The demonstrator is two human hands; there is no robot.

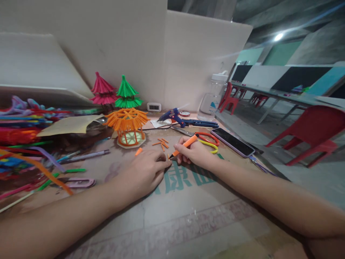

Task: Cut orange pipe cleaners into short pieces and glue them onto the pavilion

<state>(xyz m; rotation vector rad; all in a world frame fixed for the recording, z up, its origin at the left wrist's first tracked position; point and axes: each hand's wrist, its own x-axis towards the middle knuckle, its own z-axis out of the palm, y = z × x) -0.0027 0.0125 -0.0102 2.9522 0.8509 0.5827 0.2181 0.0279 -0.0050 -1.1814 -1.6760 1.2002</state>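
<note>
Well, marker (pixel 187 144) in right hand (pixel 196 154)

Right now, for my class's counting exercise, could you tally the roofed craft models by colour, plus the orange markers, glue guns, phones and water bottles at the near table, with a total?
Pink model: 1
Green model: 1
Orange model: 1
Orange marker, in the right hand: 1
Glue gun: 1
Phone: 1
Water bottle: 1
Total: 7

Craft workshop, def: desk (pixel 151 226) is piled with pipe cleaners (pixel 20 136) by its left edge, glue gun (pixel 174 114) propped further back.
</note>
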